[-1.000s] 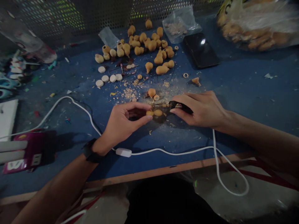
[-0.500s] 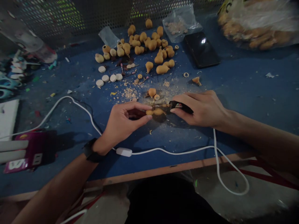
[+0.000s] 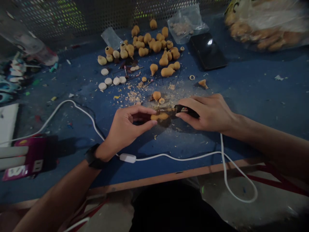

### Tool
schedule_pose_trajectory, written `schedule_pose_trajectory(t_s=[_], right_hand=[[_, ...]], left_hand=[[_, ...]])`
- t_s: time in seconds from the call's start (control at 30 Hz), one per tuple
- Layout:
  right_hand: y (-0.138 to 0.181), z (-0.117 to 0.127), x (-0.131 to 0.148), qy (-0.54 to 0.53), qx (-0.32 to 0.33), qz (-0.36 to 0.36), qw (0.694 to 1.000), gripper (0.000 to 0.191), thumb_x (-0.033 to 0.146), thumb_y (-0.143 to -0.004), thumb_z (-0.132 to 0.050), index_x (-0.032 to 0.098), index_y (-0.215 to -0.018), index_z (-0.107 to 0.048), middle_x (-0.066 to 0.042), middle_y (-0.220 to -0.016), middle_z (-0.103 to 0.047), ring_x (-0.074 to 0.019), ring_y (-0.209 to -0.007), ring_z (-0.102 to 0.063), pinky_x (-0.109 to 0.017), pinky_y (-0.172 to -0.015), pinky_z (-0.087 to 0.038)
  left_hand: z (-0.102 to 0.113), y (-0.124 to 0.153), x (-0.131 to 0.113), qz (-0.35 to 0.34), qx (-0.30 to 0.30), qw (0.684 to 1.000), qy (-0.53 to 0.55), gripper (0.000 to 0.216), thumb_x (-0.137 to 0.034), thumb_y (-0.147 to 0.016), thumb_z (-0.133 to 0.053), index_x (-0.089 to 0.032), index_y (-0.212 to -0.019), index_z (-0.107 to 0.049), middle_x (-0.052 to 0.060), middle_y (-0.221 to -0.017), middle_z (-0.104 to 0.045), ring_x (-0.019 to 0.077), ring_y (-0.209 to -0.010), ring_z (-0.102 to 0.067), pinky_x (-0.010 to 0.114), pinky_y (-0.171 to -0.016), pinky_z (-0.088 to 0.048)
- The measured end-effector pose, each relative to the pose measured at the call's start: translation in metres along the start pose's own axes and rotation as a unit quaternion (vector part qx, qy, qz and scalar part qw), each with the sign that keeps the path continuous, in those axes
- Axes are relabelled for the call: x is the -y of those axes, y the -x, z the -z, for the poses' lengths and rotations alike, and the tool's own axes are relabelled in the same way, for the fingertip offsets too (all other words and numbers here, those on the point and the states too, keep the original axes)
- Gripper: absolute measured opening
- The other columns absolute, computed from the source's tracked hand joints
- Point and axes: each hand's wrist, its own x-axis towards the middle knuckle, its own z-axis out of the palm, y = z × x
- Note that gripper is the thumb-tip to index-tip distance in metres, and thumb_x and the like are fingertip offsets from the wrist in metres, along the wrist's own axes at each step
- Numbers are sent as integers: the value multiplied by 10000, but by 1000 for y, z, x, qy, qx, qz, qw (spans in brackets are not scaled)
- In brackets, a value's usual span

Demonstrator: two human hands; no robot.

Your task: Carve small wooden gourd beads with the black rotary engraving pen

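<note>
My left hand (image 3: 127, 125) pinches a small tan gourd (image 3: 159, 116) between thumb and fingers, low over the blue table (image 3: 253, 93). My right hand (image 3: 210, 112) is wrapped round a black corded rotary tool (image 3: 187, 110), whose tip meets the gourd from the right. A white cord (image 3: 183, 158) with an inline switch (image 3: 127, 158) runs from the tool across the table and loops over its front edge. Shavings (image 3: 134, 95) lie scattered just behind the hands.
Several tan gourds (image 3: 154, 46) are heaped at the back centre, with white discs (image 3: 112, 80) to their left. A black phone (image 3: 207, 51) and plastic bags (image 3: 184, 24) lie behind. A large bag of gourds (image 3: 263, 29) sits far right. A magenta box (image 3: 26, 158) rests at left.
The gourd has turned slightly between my left fingers against the tool tip. Both hands stay in the same place.
</note>
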Motion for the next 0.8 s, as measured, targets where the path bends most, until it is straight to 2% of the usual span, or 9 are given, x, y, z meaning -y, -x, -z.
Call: schedule_pose_trajectory(t_s=[0.23,0.37,0.53,0.7,0.8], right_hand=[[0,-1,0,-11,9,-19,1000,454,547,-1212,-518,268,-1357,-845,-85,-1001,-906,-263,-792,-805,-367,-661,-470],[0,0,0,-6,-4,-2,1000,476,546,-1229,-499,244,-1357,-844,-88,-990,-905,-262,-787,-815,-365,-647,-472],[0,1,-1,-8,20,-10,1000,486,564,-1232,-477,269,-1379,-835,-86,-1019,-907,-265,-813,-816,-363,-658,-471],[1,0,1,6,2,-8,1000,509,567,-1244,-457,257,-1367,-840,-88,-1006,-907,-261,-794,-817,-367,-659,-466],[0,-1,2,13,-9,2,1000,526,562,-1254,-439,237,-1348,-842,-84,-988,-908,-252,-771,-821,-360,-643,-465]], left_hand=[[0,0,0,-15,9,1000,8,180,-313,-871,-978,-239,-1032,-947,64,-1064,-942,230,-911,-907,341,-892,-802],[1,0,-3,-28,12,1000,7,134,-251,-881,-955,-250,-1014,-946,58,-1085,-938,228,-951,-912,333,-913,-796],[2,0,-4,-26,12,1000,-5,112,-223,-878,-956,-251,-984,-936,67,-1128,-942,248,-1019,-917,354,-946,-799],[0,-1,-1,-23,17,999,15,122,-255,-884,-967,-243,-1000,-935,62,-1074,-944,239,-917,-919,353,-894,-810],[0,-1,0,-6,19,1000,20,145,-286,-887,-981,-239,-1017,-938,61,-1076,-948,247,-920,-925,361,-894,-817]])
